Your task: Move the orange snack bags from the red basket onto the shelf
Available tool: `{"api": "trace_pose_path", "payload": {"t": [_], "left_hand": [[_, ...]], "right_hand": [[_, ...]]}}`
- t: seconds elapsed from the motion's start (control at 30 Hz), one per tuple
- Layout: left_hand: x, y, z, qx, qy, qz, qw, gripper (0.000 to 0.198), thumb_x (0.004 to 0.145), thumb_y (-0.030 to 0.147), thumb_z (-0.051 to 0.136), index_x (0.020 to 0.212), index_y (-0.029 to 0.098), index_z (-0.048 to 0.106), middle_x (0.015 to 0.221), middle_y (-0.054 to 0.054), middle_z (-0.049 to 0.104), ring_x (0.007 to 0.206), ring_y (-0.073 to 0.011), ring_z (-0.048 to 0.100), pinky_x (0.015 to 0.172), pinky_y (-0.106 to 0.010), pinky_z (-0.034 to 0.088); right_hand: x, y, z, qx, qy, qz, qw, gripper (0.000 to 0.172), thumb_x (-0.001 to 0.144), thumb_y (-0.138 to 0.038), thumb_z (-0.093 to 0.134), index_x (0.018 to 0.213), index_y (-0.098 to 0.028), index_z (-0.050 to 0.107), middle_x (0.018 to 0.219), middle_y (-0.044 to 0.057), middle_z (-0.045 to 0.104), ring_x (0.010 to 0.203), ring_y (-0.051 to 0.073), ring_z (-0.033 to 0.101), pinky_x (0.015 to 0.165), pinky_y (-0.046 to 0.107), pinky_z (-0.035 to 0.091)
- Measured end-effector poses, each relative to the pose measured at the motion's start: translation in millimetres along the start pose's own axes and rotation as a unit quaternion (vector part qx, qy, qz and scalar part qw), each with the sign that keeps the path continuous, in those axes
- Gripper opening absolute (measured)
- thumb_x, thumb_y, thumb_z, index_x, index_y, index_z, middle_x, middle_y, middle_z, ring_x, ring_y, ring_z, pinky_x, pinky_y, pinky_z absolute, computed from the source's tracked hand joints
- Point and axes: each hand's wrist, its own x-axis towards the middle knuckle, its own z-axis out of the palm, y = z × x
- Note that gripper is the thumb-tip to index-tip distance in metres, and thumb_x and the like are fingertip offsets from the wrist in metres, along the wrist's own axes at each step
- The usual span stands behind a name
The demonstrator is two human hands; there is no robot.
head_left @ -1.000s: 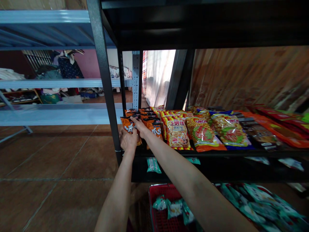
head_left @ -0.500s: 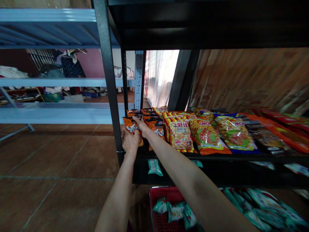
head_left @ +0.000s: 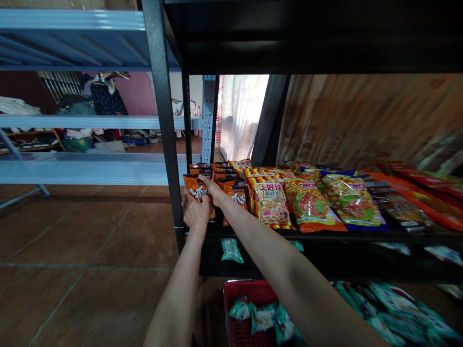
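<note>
An orange snack bag with a black top edge (head_left: 194, 184) stands upright at the left end of the black shelf. Around its lower left side my left hand (head_left: 195, 211) is closed, thumb on the front. My right hand (head_left: 212, 189) holds the bag's upper right edge, its fingertips at the top; part of its grip is hidden. Another orange snack bag (head_left: 236, 193) stands just right of my right wrist, and more orange bags are behind. Farther right are a yellow-and-red snack bag (head_left: 269, 200) and an orange-and-yellow one (head_left: 310, 202).
A black shelf post (head_left: 164, 120) rises close to my left hand. Below lie a small green packet (head_left: 232, 250) on the lower shelf and a red basket (head_left: 227, 308) with green packets. Blue metal shelving (head_left: 90, 168) stands at left, over a tiled floor (head_left: 119, 231).
Both hands stay on the orange snack bag with hardly any movement. The view has shifted very slightly.
</note>
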Motion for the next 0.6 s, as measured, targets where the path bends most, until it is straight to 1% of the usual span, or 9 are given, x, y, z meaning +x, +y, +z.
{"api": "trace_pose_path", "payload": {"t": [0.1,0.23,0.4,0.5,0.6], "left_hand": [[2,2,-0.7,-0.001,-0.006,-0.004,1.0,0.063,0.082,0.043,0.05,0.135,0.011,0.038,0.125,-0.021,0.057,0.115,-0.0309,0.054,0.093,-0.041,0.043],[8,5,-6.2,-0.01,-0.054,-0.027,0.998,0.06,0.081,0.043,0.05,0.132,0.012,0.042,0.125,-0.02,0.058,0.115,-0.0324,0.054,0.093,-0.042,0.042],[14,8,-14.0,-0.018,-0.096,-0.037,0.995,0.056,0.082,0.044,0.049,0.13,0.015,0.044,0.123,-0.018,0.06,0.114,-0.0301,0.056,0.092,-0.039,0.043],[13,8,-13.1,0.0,-0.095,-0.037,0.995,0.063,0.082,0.045,0.048,0.136,0.014,0.038,0.128,-0.018,0.056,0.118,-0.0295,0.053,0.095,-0.038,0.042],[10,5,-9.9,0.007,-0.077,-0.016,0.997,0.07,0.083,0.045,0.047,0.141,0.01,0.03,0.133,-0.02,0.052,0.123,-0.0297,0.05,0.098,-0.037,0.039]], "right_hand": [[2,-1,-2,0.001,-0.018,0.016,1.0,0.03,0.079,-0.042,0.062,0.097,-0.018,0.064,0.087,0.005,0.073,0.079,0.019,0.068,0.081,0.035,0.055],[5,-3,-2,0.003,-0.018,0.044,0.999,0.03,0.078,-0.042,0.063,0.097,-0.018,0.064,0.085,0.004,0.073,0.075,0.019,0.068,0.078,0.035,0.055],[12,-5,0,0.004,-0.015,0.064,0.998,0.028,0.079,-0.04,0.063,0.094,-0.017,0.064,0.082,0.004,0.072,0.072,0.018,0.067,0.074,0.033,0.055],[13,-5,1,-0.002,0.0,0.056,0.998,0.029,0.077,-0.04,0.065,0.094,-0.017,0.063,0.081,0.004,0.072,0.072,0.017,0.067,0.074,0.031,0.055],[9,-1,1,-0.013,0.026,0.012,0.999,0.033,0.076,-0.044,0.065,0.097,-0.017,0.063,0.085,0.004,0.072,0.079,0.017,0.067,0.079,0.03,0.053]]}}
